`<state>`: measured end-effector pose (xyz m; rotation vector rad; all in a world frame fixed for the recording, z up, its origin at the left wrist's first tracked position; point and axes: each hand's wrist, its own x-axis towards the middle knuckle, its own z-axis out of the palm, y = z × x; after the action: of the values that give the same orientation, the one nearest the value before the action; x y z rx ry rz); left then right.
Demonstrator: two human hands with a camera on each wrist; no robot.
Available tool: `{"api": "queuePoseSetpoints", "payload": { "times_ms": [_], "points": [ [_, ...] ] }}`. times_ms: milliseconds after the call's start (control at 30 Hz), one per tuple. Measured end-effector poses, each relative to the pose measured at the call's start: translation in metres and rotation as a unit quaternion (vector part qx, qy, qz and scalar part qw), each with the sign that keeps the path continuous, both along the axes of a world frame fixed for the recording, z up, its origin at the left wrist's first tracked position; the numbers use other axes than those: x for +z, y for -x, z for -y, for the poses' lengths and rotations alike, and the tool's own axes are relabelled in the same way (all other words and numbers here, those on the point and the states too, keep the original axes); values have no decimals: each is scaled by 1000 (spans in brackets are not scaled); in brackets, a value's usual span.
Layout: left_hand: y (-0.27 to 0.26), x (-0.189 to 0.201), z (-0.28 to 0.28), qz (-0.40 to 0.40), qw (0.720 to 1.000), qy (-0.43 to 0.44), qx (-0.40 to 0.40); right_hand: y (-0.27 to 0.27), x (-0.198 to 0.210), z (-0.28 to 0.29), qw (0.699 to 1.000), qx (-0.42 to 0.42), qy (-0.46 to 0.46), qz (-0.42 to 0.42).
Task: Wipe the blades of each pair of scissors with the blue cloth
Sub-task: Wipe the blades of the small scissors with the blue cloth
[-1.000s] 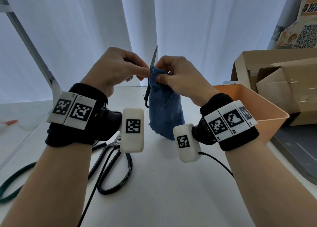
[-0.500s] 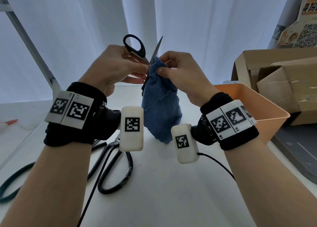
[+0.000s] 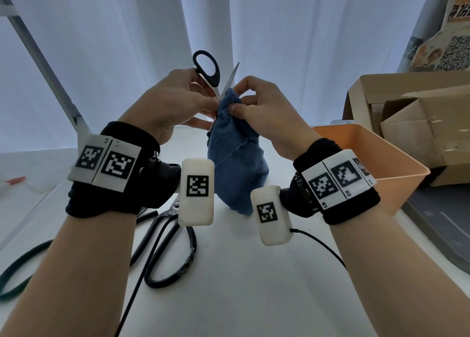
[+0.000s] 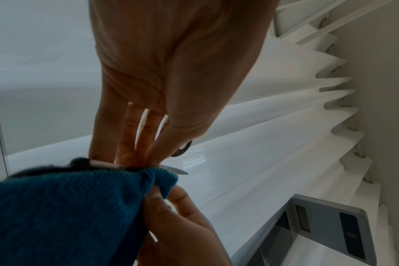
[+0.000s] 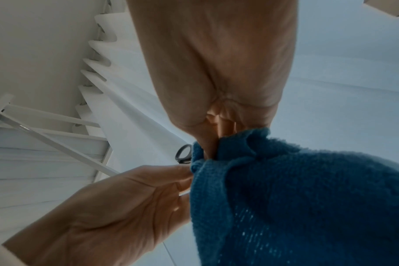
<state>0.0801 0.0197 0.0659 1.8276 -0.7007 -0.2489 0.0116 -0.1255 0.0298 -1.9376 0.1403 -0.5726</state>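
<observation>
Wiping in progress: left hand (image 3: 175, 100) grips small scissors (image 3: 216, 77); right hand (image 3: 264, 107) pinches blue cloth (image 3: 236, 158) round one blade. Large black scissors (image 3: 167, 245), at 7 o'clock of the cloth, lie on the table (image 3: 254, 298), seemingly still awaiting their wipe.

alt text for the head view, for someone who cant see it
Left hand holds small black-handled scissors open while the right hand pinches a blue cloth around one blade. Larger black scissors lie on the white table.
</observation>
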Motion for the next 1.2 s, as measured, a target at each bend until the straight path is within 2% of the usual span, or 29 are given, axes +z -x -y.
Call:
{"api": "queuePoseSetpoints", "payload": {
  "times_ms": [267,533,767,1067,1200],
  "points": [
    [-2,0,2,11,999,9,32,5,6,3,998,-11,-58,-8],
    [-4,2,0,12,997,51,57,3,3,6,999,-42,-36,1],
    [-8,0,-1,39,994,56,84,6,7,11,997,-60,-34,24],
    [-11,-1,-3,44,995,28,83,3,3,23,981,-182,-24,59],
    [-10,1,-2,40,995,39,84,2,3,22,983,-170,-22,61]
  ]
}}
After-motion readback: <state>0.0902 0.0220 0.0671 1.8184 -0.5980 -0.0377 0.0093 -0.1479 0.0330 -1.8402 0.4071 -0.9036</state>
